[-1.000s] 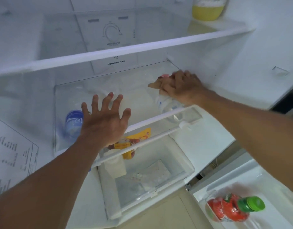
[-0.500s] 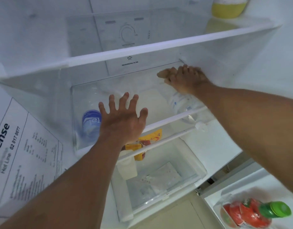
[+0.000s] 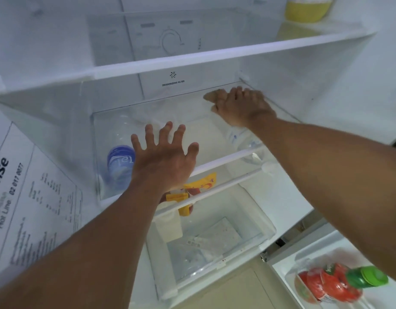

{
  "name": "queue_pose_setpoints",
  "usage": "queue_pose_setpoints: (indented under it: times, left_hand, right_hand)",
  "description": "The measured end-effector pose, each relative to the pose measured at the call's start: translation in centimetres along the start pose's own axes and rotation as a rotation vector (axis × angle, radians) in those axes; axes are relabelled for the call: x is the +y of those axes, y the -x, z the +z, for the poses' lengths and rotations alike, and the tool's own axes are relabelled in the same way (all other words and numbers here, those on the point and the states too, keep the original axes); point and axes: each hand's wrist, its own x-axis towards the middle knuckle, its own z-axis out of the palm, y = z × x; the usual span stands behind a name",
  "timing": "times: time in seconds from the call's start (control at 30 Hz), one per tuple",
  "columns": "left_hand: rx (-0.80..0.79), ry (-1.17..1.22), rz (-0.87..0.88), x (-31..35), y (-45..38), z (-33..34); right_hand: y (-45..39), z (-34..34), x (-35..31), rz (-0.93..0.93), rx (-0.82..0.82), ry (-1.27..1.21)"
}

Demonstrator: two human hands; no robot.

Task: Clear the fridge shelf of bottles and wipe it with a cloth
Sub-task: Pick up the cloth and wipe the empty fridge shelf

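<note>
Bottle lies left on the shelf; drawer sits below.

The fridge shelf looks like clear, glossy glass edged with a smooth white plastic rail. The blue-labelled bottle is transparent plastic with a shiny film label. The drawer below is clear, glossy plastic. The fridge walls are smooth white plastic.

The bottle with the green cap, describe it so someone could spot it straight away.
Start at the open fridge door's shelf, bottom right of the view. The bottle lies there, its green cap pointing right. Its red label sets it apart from the clear, blue-labelled bottle inside.
</note>
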Motion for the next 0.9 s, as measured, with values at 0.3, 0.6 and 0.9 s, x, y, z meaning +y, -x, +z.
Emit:
queue_pose_setpoints:
  times: [0.3, 0.6, 0.9]
  left_hand:
    - [-0.003, -0.003, -0.005, -0.1, 0.0, -0.3]
    - [0.001, 0.006, 0.011, -0.1, 0.1, -0.2]
    - [0.006, 0.028, -0.015, 0.0, -0.2, 0.0]
  right_hand:
    - [1.2, 0.2, 4.7, -0.145, 0.108, 0.11]
    - [6.2, -0.2, 2.3, -0.541, 0.16, -0.033]
    - [3.1, -0.9, -2.3, -0.33, 0.116, 0.02]
